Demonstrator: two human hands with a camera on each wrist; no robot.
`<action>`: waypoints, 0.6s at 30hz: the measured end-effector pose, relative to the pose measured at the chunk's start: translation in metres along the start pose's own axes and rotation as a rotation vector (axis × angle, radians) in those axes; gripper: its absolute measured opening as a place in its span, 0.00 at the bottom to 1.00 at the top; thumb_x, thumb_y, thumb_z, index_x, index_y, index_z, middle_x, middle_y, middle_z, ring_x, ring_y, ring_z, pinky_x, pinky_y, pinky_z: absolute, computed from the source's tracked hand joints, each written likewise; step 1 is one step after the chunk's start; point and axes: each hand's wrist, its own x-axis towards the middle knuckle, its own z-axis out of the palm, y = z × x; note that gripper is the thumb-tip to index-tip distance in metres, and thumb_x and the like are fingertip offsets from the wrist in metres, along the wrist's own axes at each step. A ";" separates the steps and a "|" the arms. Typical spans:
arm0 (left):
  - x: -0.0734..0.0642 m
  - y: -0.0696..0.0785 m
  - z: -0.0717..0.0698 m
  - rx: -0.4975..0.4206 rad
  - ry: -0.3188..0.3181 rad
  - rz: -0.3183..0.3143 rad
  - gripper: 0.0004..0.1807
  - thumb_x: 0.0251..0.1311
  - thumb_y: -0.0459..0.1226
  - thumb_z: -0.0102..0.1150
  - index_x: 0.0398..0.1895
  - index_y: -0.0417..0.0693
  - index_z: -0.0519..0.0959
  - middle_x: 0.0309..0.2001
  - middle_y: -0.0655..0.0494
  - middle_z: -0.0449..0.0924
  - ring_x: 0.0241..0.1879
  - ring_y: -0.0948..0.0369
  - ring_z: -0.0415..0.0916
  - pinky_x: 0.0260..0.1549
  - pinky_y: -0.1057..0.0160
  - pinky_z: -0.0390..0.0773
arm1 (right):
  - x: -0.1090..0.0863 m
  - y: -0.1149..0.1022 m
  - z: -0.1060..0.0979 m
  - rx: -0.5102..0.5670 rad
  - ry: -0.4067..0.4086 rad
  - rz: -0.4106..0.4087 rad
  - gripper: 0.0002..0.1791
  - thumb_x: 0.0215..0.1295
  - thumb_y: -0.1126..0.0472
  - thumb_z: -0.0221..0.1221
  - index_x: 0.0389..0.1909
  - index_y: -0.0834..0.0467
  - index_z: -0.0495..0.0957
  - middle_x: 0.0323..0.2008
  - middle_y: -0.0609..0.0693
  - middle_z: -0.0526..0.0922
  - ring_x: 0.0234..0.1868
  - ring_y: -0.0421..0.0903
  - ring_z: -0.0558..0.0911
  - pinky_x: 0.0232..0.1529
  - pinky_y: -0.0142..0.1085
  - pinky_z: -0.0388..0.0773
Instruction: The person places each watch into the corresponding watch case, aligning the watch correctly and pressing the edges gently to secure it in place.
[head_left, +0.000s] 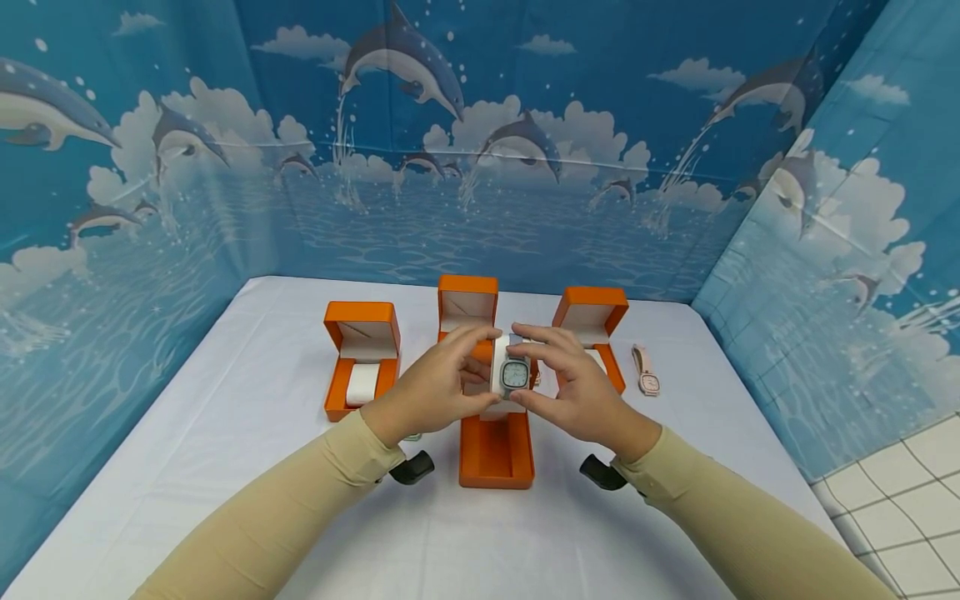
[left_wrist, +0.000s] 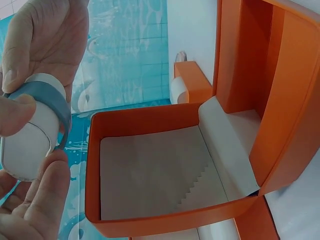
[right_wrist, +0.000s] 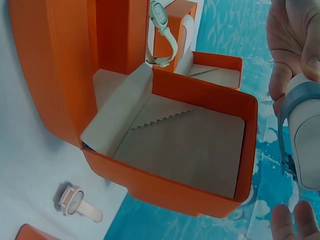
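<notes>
Both hands are raised over the middle of the table around a white watch cushion (left_wrist: pixel 30 142). My left hand (head_left: pixel 438 379) grips the cushion from its left side, thumb below and fingers above. A square-faced wristwatch (head_left: pixel 515 374) with a blue-grey strap (left_wrist: pixel 50 97) lies over the cushion. My right hand (head_left: pixel 577 385) pinches the watch on the cushion from the right, thumb at the lower end and fingertips at the upper strap. Below the hands stands an open orange watch box (head_left: pixel 496 483), its compartment bare; the hands partly hide its raised lid.
Open orange boxes stand at the left (head_left: pixel 360 312), back middle (head_left: pixel 467 283) and right (head_left: pixel 592 296). The left one holds a white cushion (head_left: pixel 362 384). A pink watch (head_left: pixel 648 382) lies at the far right; a pale green watch (right_wrist: pixel 159 14) lies left of the near box.
</notes>
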 end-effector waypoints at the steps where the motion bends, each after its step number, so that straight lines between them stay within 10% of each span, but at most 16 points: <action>1: 0.000 0.000 0.000 -0.001 -0.001 0.000 0.43 0.64 0.34 0.73 0.79 0.47 0.61 0.77 0.50 0.62 0.52 0.59 0.86 0.55 0.65 0.85 | 0.000 0.000 0.000 0.000 0.000 0.003 0.32 0.63 0.64 0.74 0.69 0.52 0.79 0.77 0.54 0.69 0.74 0.56 0.67 0.66 0.63 0.75; 18: -0.001 -0.002 0.000 -0.005 -0.008 0.000 0.43 0.64 0.37 0.74 0.79 0.48 0.62 0.76 0.50 0.64 0.51 0.61 0.86 0.55 0.62 0.86 | -0.001 0.001 -0.001 0.014 -0.025 0.022 0.34 0.63 0.63 0.74 0.71 0.51 0.77 0.78 0.53 0.69 0.73 0.55 0.68 0.65 0.61 0.76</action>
